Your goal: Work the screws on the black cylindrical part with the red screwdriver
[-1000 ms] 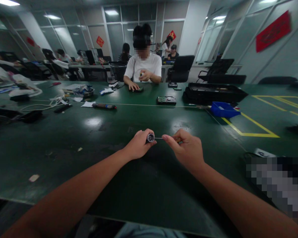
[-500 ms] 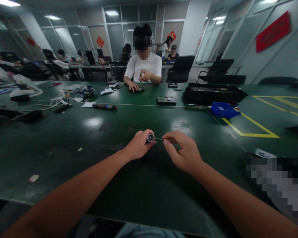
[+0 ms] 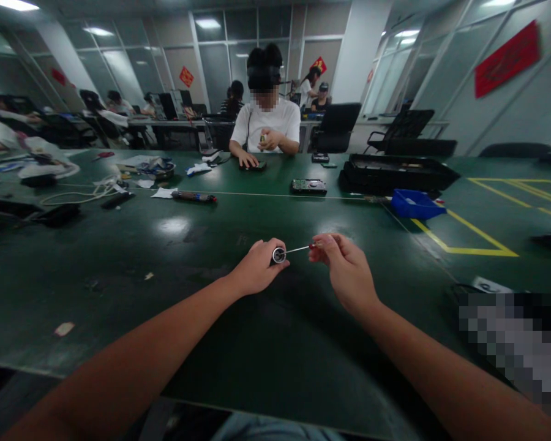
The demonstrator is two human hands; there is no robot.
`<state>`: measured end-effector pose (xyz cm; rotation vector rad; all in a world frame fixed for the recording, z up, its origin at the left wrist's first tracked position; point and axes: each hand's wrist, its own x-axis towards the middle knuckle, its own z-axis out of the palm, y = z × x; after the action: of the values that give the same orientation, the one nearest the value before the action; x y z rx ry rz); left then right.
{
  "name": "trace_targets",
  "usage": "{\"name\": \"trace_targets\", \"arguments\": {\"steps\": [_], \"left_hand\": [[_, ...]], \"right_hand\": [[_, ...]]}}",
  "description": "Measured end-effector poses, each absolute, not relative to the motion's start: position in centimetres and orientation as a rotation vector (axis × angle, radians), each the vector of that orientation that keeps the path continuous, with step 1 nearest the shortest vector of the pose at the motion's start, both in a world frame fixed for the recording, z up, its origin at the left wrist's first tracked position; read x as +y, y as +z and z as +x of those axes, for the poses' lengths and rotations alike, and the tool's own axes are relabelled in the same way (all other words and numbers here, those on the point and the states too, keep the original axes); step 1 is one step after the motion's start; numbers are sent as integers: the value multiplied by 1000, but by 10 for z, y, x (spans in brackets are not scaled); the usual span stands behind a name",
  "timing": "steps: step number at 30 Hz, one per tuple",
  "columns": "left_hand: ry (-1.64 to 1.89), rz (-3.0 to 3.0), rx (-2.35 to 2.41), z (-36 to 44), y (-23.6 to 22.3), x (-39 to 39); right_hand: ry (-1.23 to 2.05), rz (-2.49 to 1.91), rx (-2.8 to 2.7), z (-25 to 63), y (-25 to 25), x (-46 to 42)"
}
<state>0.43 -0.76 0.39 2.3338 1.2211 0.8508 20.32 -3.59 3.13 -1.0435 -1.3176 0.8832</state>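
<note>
My left hand (image 3: 258, 267) is closed around a dark cylinder (image 3: 279, 255) whose round, silver-rimmed open end faces me. Most of the cylinder's body is hidden by my fingers. To its right, my right hand (image 3: 346, 266) pinches the handle of a screwdriver (image 3: 298, 249). The thin metal shaft points left, with its tip at the cylinder's open end. I cannot tell how far inside the tip reaches. Only a reddish bit of the handle shows between my fingers. Both hands are above the green table (image 3: 239, 343).
Across the table a person in a white shirt (image 3: 266, 125) handles small parts. A hard drive (image 3: 308, 185), a black tray (image 3: 395, 173) and a blue bin (image 3: 417, 203) lie ahead. Further left are a pen-like tool (image 3: 195, 196), a white cable (image 3: 85, 195) and scraps. A blurred-out object (image 3: 514, 349) sits at right.
My right fingers have shifted their hold on the screwdriver, and its handle end has risen slightly, so the shaft now slants. My left hand keeps the cylinder in place.
</note>
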Motion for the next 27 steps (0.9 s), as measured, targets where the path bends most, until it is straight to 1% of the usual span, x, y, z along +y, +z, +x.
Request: {"name": "trace_targets", "arguments": {"steps": [2, 4, 12, 20, 27], "left_hand": [[854, 2374, 1198, 4, 5, -8], [849, 2390, 1196, 5, 7, -8], [815, 2346, 1231, 5, 8, -10], [780, 2312, 1264, 4, 6, -9], [836, 2279, 1250, 4, -1, -5]], "right_hand": [[1042, -1061, -1166, 206, 29, -28], [1071, -1076, -1126, 209, 28, -24], [774, -1081, -1368, 205, 32, -36], [499, -1179, -1592, 202, 41, -48], [318, -1298, -1710, 204, 50, -53]]}}
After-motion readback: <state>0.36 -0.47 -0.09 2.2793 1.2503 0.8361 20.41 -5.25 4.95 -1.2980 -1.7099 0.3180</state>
